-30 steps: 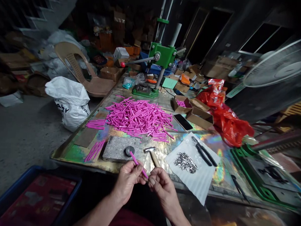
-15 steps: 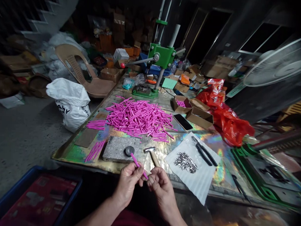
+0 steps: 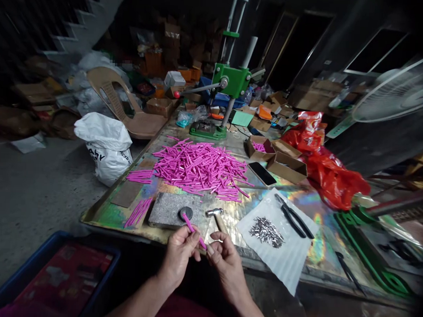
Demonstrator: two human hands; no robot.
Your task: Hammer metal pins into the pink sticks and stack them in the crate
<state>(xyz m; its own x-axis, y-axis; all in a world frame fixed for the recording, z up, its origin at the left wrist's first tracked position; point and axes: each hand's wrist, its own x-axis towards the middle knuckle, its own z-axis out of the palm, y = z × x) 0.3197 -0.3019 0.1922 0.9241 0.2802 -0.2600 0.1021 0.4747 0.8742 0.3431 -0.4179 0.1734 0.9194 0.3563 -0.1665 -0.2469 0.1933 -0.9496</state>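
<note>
My left hand [image 3: 181, 250] pinches a thin pink stick [image 3: 190, 224] between thumb and fingers. Its far end reaches over a round dark metal block [image 3: 186, 214] on a grey stone slab [image 3: 166, 209]; I cannot tell whether they touch. At the stick's near end, my right hand [image 3: 225, 258] has thumb and fingertip pressed together, and what lies between them is too small to make out. A ball-peen hammer [image 3: 215, 213] lies just beyond my right hand. Farther right, small metal pins [image 3: 267, 232] are heaped on a white foam sheet [image 3: 287, 267], beside black-handled pliers [image 3: 292, 219].
A large pile of pink sticks [image 3: 200, 167] covers the table's middle, with smaller bunches at left. Behind stands a green hand press [image 3: 231, 80]. Toward the right are a phone [image 3: 262, 173], small cardboard boxes [image 3: 287, 166], red plastic bags [image 3: 332, 176] and a fan [image 3: 397, 95].
The view has shifted slightly, so the table's things appear a little farther right. Both hands stay together at the pink stick; my right index finger has lifted slightly.
</note>
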